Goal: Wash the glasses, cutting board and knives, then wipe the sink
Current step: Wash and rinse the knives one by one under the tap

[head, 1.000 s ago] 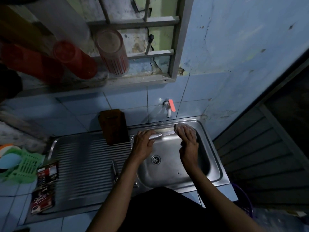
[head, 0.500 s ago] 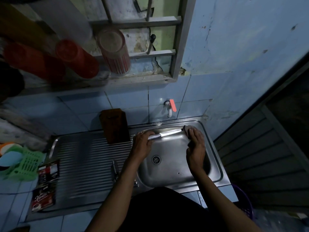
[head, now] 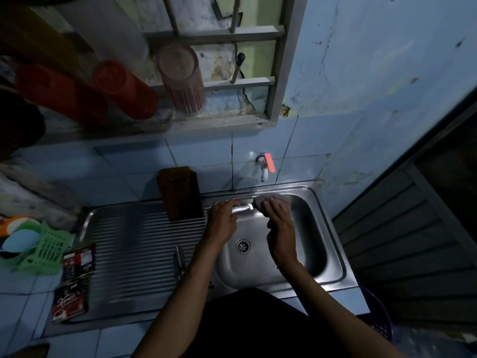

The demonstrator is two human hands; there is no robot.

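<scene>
over steel sink, right hand with sponge now nearer knife handle

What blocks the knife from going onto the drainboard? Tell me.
Nothing visible lies on the direct path. The left hand grips the knife beside the drainboard. The cutting board stands at its back edge, and a second utensil lies near its front.

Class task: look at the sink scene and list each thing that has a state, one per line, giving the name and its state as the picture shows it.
knife: held at the handle, blade covered by the sponge
sponge: pressed on the blade
left hand: gripping the knife
right hand: holding the sponge
tap: no water seen running
cutting board: upright against the tiles
second knife: lying on the drainboard
striped glass: on the ledge
</scene>
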